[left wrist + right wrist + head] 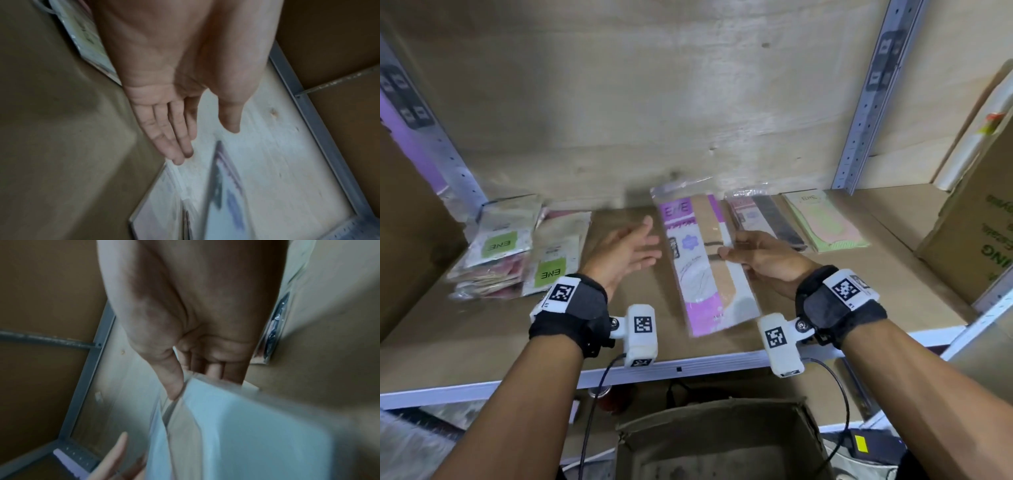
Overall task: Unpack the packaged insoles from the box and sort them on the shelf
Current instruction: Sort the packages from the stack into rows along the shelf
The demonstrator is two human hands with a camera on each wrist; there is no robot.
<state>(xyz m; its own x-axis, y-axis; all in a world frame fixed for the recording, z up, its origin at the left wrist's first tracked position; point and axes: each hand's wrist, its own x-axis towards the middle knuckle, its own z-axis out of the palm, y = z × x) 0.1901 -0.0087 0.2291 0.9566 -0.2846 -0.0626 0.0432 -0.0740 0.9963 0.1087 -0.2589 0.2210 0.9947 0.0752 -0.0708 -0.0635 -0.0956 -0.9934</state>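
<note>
Shelf boards of brown wood fill most of what we see from the head view, with a worn cardboard box standing open below the front rail. Our right hand pinches the right edge of a purple-and-white insole packet, thumb on top and fingers beneath, holding it tilted just above the shelf; the right wrist view shows the same thumb pressed on the clear plastic, though the picture is blurred. Our left hand hovers just left of the packet with palm turned inward and fingers straight and spread, not touching it; the left wrist view confirms the fingers are extended and hold nothing. To the right of the held packet lie a dark insole packet and a green insole packet, side by side on the shelf. At the left sits a loose pile of packets with green labels. A printed carton stands at the far right.
</note>
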